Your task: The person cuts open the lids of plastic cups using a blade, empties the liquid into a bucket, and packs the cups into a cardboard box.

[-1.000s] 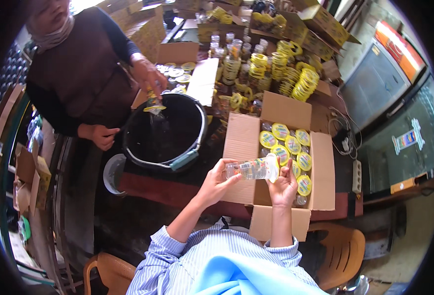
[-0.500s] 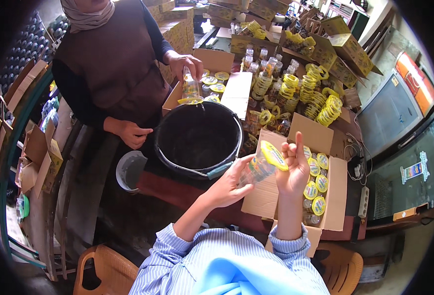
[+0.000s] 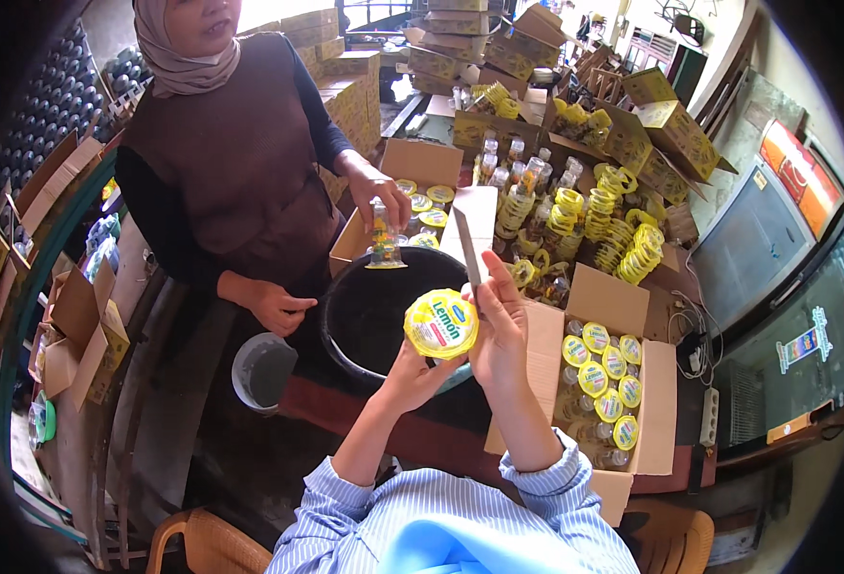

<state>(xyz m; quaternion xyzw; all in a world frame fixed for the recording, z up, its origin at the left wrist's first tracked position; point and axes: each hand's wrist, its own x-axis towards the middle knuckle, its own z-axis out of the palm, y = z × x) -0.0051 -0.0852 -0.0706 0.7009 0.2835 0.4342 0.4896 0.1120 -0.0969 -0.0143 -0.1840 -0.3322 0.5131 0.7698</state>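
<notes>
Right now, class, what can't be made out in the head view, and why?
Head view:
Held container: body hidden behind its yellow lid.
Grey blade: lower end hidden by right hand.
Black bucket: near side partly hidden by lid, left hand.
Left orange chair: cut off by lower edge.

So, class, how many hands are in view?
4: wearer's left hand, below a yellow lid; right hand beside it; co-worker's upper hand, holding a bottle; lower hand, beside the bucket.

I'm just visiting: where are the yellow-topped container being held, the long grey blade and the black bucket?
Yellow-topped container [image 3: 441,323]: head view, middle of its round yellow top.
Grey blade [image 3: 468,250]: head view, middle of its flat length.
Black bucket [image 3: 357,319]: head view, its dark inside.
</notes>
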